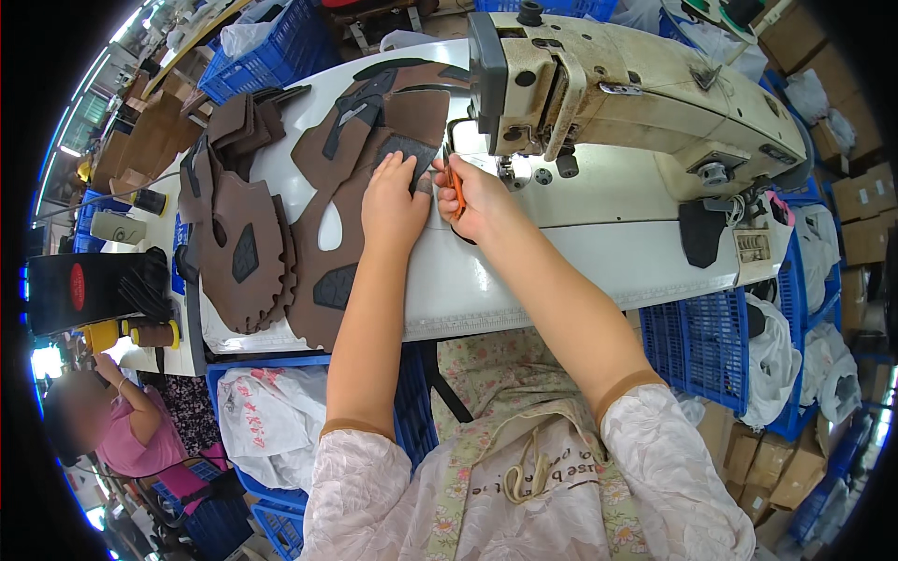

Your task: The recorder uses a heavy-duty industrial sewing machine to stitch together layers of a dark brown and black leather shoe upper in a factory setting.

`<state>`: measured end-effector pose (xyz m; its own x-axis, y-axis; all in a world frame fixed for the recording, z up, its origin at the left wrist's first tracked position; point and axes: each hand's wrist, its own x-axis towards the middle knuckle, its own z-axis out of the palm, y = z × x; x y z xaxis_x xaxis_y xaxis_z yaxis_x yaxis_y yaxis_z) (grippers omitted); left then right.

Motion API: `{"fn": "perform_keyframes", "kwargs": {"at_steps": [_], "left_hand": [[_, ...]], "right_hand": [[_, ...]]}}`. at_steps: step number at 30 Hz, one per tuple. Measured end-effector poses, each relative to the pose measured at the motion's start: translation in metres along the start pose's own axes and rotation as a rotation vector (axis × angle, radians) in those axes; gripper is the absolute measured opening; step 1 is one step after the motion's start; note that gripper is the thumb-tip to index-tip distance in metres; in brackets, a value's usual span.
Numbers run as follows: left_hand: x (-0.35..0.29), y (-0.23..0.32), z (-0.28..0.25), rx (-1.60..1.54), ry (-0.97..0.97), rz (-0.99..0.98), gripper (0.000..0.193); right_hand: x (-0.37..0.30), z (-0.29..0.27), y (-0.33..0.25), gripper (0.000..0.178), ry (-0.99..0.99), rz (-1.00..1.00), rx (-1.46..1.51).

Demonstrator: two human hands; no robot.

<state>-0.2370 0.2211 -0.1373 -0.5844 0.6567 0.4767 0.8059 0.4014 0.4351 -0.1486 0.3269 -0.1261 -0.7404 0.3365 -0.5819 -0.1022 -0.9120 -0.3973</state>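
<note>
Table (458, 292) white | brown panels (355, 187) left | sewing machine (645, 98) right | blue crates (697, 341) around

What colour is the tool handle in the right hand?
The handle is orange; see the head view.

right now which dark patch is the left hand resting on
The dark grey patch just left of the orange-handled tool: the left hand rests on it. The other dark patches have no hand on them.

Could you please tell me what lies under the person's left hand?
The left hand rests over a dark grey patch and a brown piece; what its palm and fingers cover cannot be seen.
</note>
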Motion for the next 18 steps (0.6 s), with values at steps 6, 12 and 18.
{"fn": "perform_keyframes", "kwargs": {"at_steps": [6, 12, 18], "left_hand": [[-0.001, -0.003, -0.001, 0.033, -0.019, 0.026, 0.039], [0.0, -0.005, 0.002, 0.046, -0.095, -0.023, 0.039], [0.002, -0.011, 0.003, 0.078, -0.15, -0.045, 0.041]], "right_hand": [[-0.047, -0.015, 0.006, 0.03, -0.057, -0.031, -0.153], [-0.162, -0.093, -0.026, 0.027, -0.266, -0.546, -1.034], [-0.25, -0.229, -0.184, 0.02, 0.58, -1.087, -1.587]]}}
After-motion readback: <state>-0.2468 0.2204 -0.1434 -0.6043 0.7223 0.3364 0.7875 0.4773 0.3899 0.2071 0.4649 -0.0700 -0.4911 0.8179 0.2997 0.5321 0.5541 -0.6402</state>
